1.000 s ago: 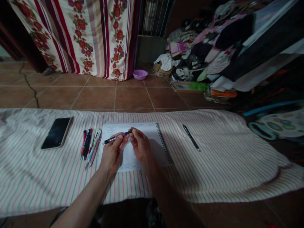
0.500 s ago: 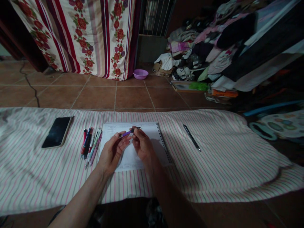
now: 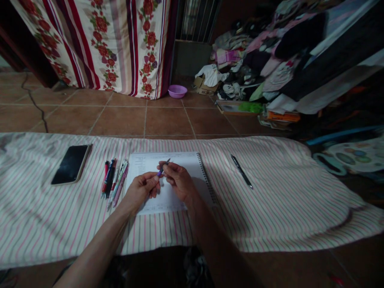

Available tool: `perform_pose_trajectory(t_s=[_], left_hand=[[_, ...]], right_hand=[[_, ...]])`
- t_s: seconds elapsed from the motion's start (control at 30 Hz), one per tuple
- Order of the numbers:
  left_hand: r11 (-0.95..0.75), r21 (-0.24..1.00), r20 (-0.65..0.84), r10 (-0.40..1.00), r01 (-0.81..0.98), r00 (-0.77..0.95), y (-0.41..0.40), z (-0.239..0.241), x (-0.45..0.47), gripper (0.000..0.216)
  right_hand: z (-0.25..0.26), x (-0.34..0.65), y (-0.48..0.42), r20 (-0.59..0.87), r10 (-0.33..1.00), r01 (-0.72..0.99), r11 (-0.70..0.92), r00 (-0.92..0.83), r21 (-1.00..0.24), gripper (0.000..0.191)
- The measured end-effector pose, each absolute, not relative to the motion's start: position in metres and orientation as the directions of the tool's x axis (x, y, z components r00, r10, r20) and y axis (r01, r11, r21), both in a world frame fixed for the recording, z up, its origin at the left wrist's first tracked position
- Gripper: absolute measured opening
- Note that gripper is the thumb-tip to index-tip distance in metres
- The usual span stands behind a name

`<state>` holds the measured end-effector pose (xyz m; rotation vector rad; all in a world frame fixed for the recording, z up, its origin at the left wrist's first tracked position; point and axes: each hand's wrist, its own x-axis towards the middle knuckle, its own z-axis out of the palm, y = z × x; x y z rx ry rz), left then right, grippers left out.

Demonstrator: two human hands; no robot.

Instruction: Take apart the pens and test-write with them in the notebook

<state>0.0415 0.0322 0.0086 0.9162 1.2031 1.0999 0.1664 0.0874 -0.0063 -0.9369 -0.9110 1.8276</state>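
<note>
My left hand (image 3: pixel 141 191) and my right hand (image 3: pixel 178 180) meet over a white spiral notebook (image 3: pixel 177 168) that lies open on a striped cloth (image 3: pixel 270 200). Between them they hold a purple pen (image 3: pixel 162 169), its dark tip pointing up and away. The right fingers pinch the pen near its upper end. The left fingers curl around its lower end, which is mostly hidden. A row of several coloured pens (image 3: pixel 115 182) lies just left of the notebook.
A black phone (image 3: pixel 71 164) lies at the cloth's left. A single dark pen (image 3: pixel 241 171) rests to the right of the notebook. Beyond the cloth are brown floor tiles, a purple bowl (image 3: pixel 177 91), a flowered curtain (image 3: pixel 114 44) and a heap of clothes (image 3: pixel 264 60).
The purple pen swung from lying nearly level, pointing left, to tilted with its tip up and away. Both hands stayed together over the notebook, the left closing further around the lower end.
</note>
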Motion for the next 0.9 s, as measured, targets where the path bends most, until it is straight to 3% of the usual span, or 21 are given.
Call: perform_pose_trajectory(t_s=[0.13,0.27,0.4,0.53,0.77,0.9], left_hand=[[0.144,0.986,-0.132,0.981,0.077,-0.142,0.032,0.002,0.045,0.028],[0.110,0.925,-0.032,0.976,0.365,-0.215,0.030,-0.004,0.047,0.033],[0.106,0.886,-0.008,0.977,0.451,-0.212,0.029,-0.005,0.047,0.034],[0.123,0.919,-0.048,0.978,0.374,-0.204,0.029,-0.004,0.050,0.033],[0.225,0.972,-0.231,0.967,-0.062,-0.108,0.029,0.005,0.053,0.030],[0.221,0.969,-0.233,0.966,-0.107,-0.114,0.031,0.008,0.054,0.030]], right_hand=[[-0.008,0.159,0.085,-0.216,0.949,-0.327,-0.284,-0.230,-0.901,0.019],[-0.006,0.153,0.081,-0.243,0.960,-0.292,-0.274,-0.135,-0.916,0.017],[-0.003,0.154,0.079,-0.280,0.951,-0.257,-0.306,-0.131,-0.917,0.019],[-0.003,0.157,0.080,-0.262,0.951,-0.277,-0.300,-0.166,-0.913,0.018],[-0.003,0.163,0.082,-0.223,0.924,-0.289,-0.315,-0.312,-0.904,0.021],[-0.001,0.166,0.084,-0.185,0.907,-0.292,-0.306,-0.378,-0.906,0.024]])
